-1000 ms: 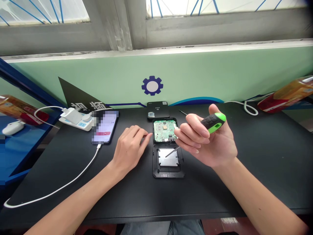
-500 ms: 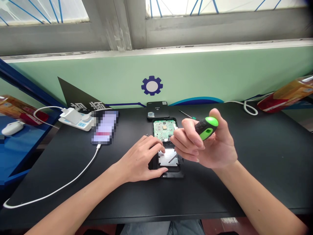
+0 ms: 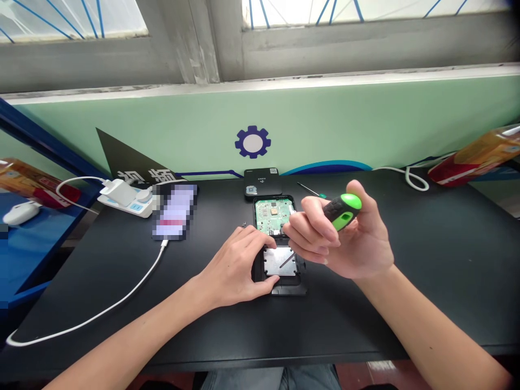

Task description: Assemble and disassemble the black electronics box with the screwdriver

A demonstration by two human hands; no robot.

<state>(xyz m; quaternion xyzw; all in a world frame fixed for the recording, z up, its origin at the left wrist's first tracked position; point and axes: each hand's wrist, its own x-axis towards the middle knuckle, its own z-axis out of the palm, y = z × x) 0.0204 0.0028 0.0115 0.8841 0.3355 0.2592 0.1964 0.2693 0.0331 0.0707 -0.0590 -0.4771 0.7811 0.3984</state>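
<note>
My right hand (image 3: pixel 345 238) is closed round a black and green screwdriver (image 3: pixel 341 210), whose thin shaft slants down to a silver metal plate (image 3: pixel 279 262) inside a black case half (image 3: pixel 289 286). My left hand (image 3: pixel 239 266) grips the left side of that case half, thumb at its near edge and fingers along its far edge. Just behind lies the other case half with a green circuit board (image 3: pixel 273 215).
A small black box (image 3: pixel 262 181) stands behind the board, a thin second screwdriver (image 3: pixel 311 189) to its right. A phone (image 3: pixel 174 211) on a white cable (image 3: pixel 101 310) and a white power strip (image 3: pixel 125 198) lie left. A white cord (image 3: pixel 412 177) is at the back right.
My left hand slid right from the table beside the circuit board onto the near case half and took hold of it. My right hand with the screwdriver dropped slightly toward the plate.
</note>
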